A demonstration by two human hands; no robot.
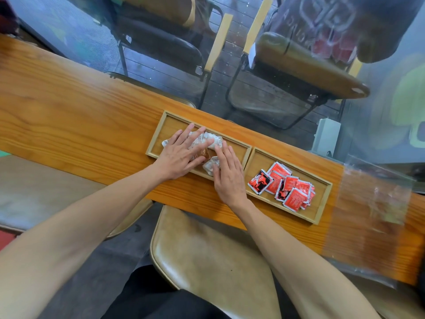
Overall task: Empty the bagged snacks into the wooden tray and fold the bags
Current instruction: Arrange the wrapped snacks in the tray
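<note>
- Your left hand (178, 155) lies flat, fingers spread, on white snack packets (210, 140) in the tray's (249, 155) left compartment.
- Your right hand (227, 173) presses flat on another white packet (210, 165), nothing gripped.
- Red packets (285, 184) fill the right compartment.
- Clear bag (377, 203) lies on the counter (69, 116), right of the tray.

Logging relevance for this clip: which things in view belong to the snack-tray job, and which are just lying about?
Job:
wooden tray
white-wrapped snacks under the left hand and right hand
red packets
clear bag on the table

Lying about:
near chair
chairs beyond the table
white box
</note>
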